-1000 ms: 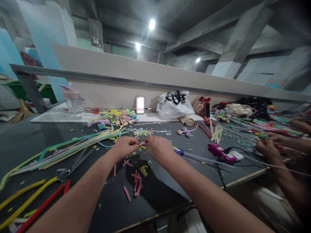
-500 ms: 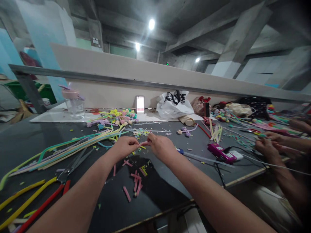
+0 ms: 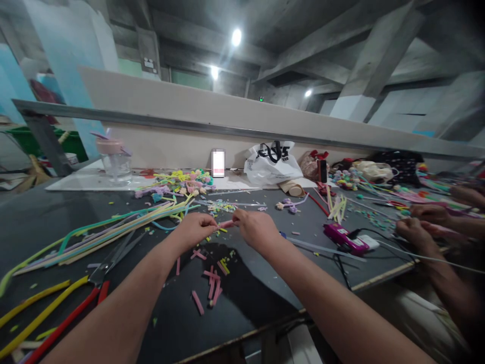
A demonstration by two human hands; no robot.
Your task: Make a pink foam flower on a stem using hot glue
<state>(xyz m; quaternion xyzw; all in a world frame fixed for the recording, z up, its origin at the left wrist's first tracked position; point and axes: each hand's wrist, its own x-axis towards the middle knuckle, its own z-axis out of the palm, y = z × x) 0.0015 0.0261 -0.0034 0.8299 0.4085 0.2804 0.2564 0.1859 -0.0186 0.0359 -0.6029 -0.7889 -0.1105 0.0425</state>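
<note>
Between my hands, above the dark table, is a short pink fuzzy stem piece, like a cut pipe cleaner. My left hand pinches its left end, where a bit of yellow shows. My right hand is closed on the other end with thumb and fingers. Just below lie several short pink stem pieces, some crossed over each other, and a few yellow bits. Large scissors with red and yellow handles lie partly spread beside my left forearm.
Long coloured stems lie at the left, with a pile of fuzzy flowers behind. A lidded jug, a phone and a white bag stand at the back. A purple device with a cable and a co-worker's hands are at right.
My right hand has shifted slightly right, away from my left hand, and more of the pink piece shows between them. My left hand stays about where it was.
</note>
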